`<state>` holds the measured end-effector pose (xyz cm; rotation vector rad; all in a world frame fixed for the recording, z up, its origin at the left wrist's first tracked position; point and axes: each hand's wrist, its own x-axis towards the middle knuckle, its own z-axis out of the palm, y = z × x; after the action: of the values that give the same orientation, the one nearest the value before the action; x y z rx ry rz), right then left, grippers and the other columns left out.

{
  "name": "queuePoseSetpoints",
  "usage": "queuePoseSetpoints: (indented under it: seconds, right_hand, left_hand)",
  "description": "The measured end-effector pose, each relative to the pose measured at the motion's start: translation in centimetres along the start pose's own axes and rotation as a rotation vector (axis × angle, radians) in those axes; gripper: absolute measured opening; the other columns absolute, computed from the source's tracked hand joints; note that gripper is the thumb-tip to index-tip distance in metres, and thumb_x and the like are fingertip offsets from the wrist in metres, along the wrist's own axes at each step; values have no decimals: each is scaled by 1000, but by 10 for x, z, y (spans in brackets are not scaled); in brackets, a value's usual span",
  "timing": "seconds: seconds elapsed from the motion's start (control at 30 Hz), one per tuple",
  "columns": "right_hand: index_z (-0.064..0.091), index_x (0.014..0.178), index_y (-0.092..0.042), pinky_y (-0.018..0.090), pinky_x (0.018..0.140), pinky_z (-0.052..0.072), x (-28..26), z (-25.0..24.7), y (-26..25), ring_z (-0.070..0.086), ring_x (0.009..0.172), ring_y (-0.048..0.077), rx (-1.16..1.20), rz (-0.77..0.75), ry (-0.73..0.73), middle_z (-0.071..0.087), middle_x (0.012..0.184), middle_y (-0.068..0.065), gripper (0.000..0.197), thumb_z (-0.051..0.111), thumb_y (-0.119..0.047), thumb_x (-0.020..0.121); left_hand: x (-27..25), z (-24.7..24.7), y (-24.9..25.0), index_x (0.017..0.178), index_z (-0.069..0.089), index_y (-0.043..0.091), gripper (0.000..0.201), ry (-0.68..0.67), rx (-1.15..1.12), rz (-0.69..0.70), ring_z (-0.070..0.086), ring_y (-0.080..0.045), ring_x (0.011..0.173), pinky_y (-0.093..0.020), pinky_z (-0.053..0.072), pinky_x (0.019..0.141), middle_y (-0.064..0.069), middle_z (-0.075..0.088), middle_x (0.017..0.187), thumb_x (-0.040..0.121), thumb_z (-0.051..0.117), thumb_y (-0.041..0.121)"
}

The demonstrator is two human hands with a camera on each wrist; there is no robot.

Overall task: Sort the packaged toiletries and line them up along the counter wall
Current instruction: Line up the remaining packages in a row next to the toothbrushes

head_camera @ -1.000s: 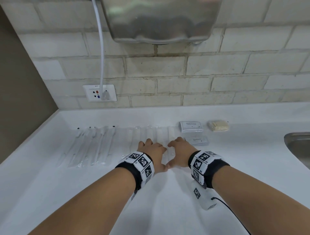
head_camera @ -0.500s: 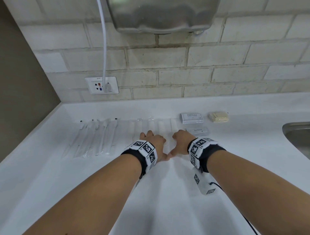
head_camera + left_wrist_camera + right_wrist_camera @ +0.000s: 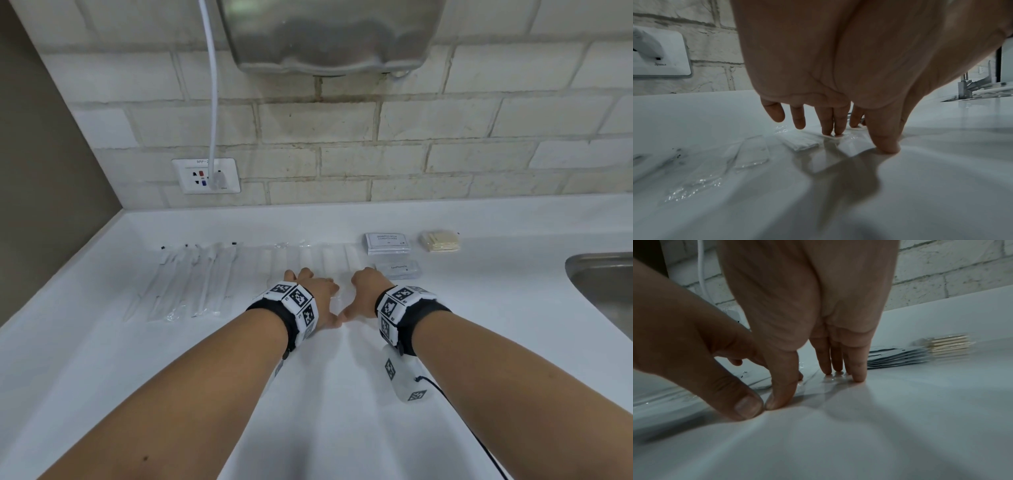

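Several clear-wrapped white items (image 3: 310,258) lie side by side in a row on the white counter (image 3: 342,394). My left hand (image 3: 317,296) and right hand (image 3: 364,291) lie flat on their near ends, with straight fingers pressing down and the two thumbs touching. In the left wrist view my fingertips (image 3: 835,131) press on a wrapped white piece (image 3: 803,142). The right wrist view has my fingertips (image 3: 858,376) down on clear film beside the left thumb (image 3: 744,405). Several black-tipped clear packets (image 3: 191,277) lie to the left.
A stack of shampoo sachets (image 3: 387,242), a toothpaste sachet (image 3: 399,269) and a yellowish wrapped pack (image 3: 440,241) sit right of the row. A steel sink (image 3: 603,284) is at far right. On the brick wall are a socket (image 3: 205,175) and a steel dryer (image 3: 329,34).
Both hands have slid a little farther toward the wall along the clear-wrapped row, staying flat with thumbs together. The packets look unmoved.
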<state>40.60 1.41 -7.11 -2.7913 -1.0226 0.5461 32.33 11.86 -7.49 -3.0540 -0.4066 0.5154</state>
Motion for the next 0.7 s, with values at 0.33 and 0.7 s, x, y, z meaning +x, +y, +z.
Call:
queuePoseSetpoints:
  seconds: [0.33, 0.7]
  right_hand:
    - [51, 120, -4, 27, 82, 46, 0, 5, 5, 53, 101, 22, 14, 3, 41, 48, 122, 12, 72, 79, -46, 70]
    - [52, 131, -5, 32, 100, 46, -4, 5, 5, 53, 122, 24, 33, -20, 41, 54, 131, 10, 73, 75, -46, 75]
  left_hand:
    - [-3, -1, 3, 142, 42, 33, 71, 88, 9, -17, 19, -26, 142, -45, 19, 107, 14, 30, 157, 80, 56, 63]
    - [-5, -1, 1, 145, 39, 40, 68, 35, 0, -27, 21, -24, 139, -45, 18, 105, 16, 36, 153, 82, 51, 64]
